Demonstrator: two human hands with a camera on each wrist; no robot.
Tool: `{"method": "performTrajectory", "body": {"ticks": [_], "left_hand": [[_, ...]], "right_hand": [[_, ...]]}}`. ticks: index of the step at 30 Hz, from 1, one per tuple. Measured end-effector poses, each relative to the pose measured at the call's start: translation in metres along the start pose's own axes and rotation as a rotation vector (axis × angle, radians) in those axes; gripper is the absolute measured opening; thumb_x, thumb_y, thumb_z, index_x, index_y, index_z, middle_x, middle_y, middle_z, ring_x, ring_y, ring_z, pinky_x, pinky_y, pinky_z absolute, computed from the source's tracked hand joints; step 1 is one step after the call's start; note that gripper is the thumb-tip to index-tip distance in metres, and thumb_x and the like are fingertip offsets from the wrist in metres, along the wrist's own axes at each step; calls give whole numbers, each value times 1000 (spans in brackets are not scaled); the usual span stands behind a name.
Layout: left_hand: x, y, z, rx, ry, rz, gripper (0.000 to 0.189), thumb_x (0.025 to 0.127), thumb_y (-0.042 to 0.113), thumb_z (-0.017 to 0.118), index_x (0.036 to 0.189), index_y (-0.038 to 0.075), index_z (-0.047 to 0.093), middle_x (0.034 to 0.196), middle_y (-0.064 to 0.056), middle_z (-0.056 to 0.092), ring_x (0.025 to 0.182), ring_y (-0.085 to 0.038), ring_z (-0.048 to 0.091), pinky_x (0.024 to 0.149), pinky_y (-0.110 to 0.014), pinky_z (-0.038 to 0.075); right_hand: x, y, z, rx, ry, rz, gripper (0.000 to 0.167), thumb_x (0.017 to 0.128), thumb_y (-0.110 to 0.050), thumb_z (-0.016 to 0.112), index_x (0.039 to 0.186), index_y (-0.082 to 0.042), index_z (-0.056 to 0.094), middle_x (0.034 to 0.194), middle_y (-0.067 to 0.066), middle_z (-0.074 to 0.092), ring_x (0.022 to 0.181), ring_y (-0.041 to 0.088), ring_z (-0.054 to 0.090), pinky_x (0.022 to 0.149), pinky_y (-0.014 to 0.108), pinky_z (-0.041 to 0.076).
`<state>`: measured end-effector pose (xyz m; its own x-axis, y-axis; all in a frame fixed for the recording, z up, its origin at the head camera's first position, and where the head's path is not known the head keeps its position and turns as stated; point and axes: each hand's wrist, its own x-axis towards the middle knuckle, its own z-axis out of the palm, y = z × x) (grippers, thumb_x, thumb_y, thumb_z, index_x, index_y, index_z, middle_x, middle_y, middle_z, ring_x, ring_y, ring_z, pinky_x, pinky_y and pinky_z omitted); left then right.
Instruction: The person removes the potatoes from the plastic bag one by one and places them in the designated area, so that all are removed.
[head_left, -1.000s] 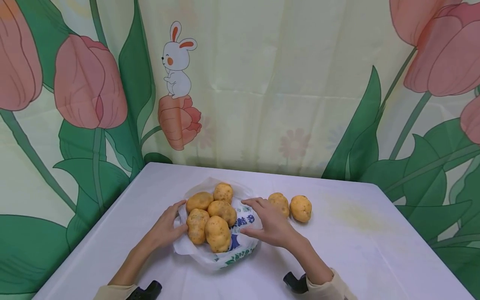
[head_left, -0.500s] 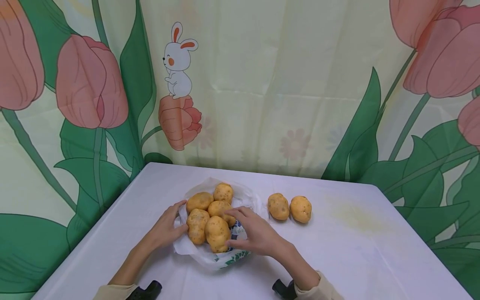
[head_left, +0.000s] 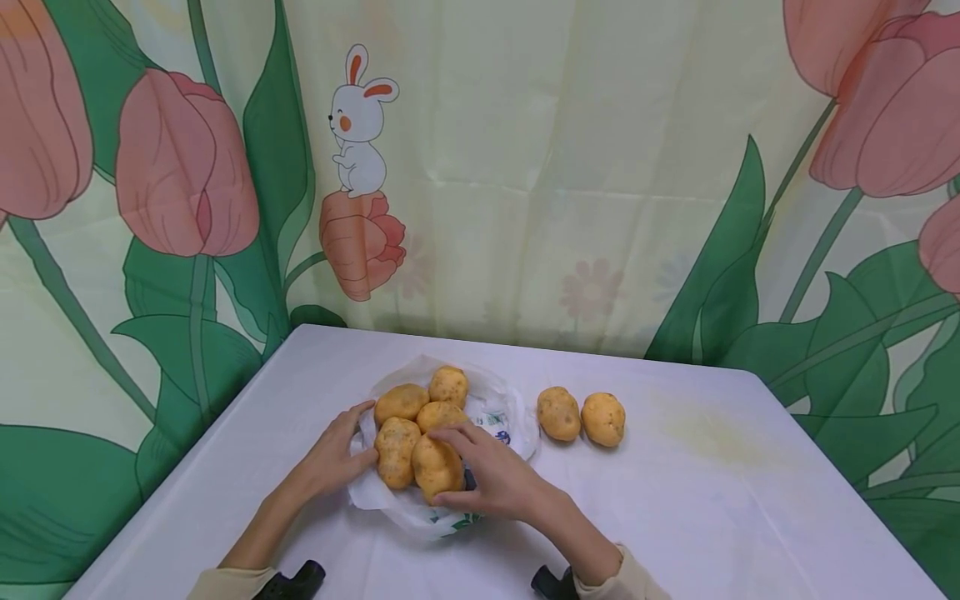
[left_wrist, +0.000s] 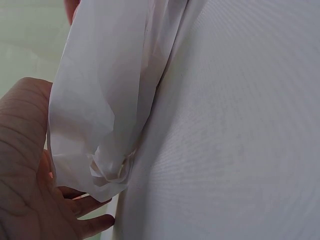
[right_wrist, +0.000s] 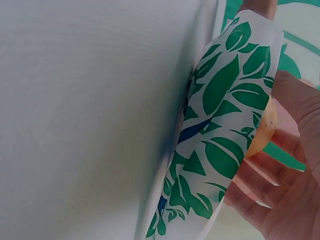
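A white plastic bag (head_left: 408, 518) lies spread on the table with several potatoes on it. My right hand (head_left: 498, 479) reaches over the bag's right side. Its fingertips and thumb grip the two ends of the front potato (head_left: 435, 467). In the right wrist view the bag's green leaf print (right_wrist: 220, 100) hides part of this potato. My left hand (head_left: 333, 454) rests at the bag's left rim, thumb and forefinger spread beside the left potato (head_left: 396, 452). The left wrist view shows the white bag rim (left_wrist: 100, 100) in front of the left thumb and fingers.
Two more potatoes, one (head_left: 558, 413) beside the other (head_left: 603, 419), lie on the white tablecloth (head_left: 675, 500) right of the bag. A curtain (head_left: 487, 167) printed with tulips and a rabbit hangs behind the table's far edge.
My right hand has moved left from the bag's right edge to the front potato and closed its fingers and thumb around it. The left hand has stayed in place.
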<state>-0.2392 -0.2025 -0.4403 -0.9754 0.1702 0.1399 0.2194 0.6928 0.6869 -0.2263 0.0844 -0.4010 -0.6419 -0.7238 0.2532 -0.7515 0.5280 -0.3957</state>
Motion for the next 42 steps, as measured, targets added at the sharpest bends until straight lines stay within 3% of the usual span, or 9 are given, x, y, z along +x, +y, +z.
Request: {"method": "performTrajectory", "body": {"ticks": [6,25,42], "left_hand": [[0,1,-1,17,31,58,77,84,14,65,152,-7,35,141,-34,50,133,-48,47,109,-65,38],[0,1,-1,8,0,3,78,86,14,63,155,-5,31,145,-34,45,136,-50,43,111,-67,35],[0,-1,-1,3,20,41,77,85,13,64,153,-6,34,141,-33,49,133,-48,47,109,-66,38]], "right_hand": [[0,0,2,-12,-11,14,79,87,-41,81,152,-20,44,142,-1,50,122,17,56,101,40,52],[0,1,5,-31,18,8,78,86,-43,81,151,-20,45,136,-2,52,112,14,57,92,35,54],[-7,1,-9,-20,113,8,79,85,-41,83,151,-22,44,130,-1,55,101,17,59,80,31,54]]}}
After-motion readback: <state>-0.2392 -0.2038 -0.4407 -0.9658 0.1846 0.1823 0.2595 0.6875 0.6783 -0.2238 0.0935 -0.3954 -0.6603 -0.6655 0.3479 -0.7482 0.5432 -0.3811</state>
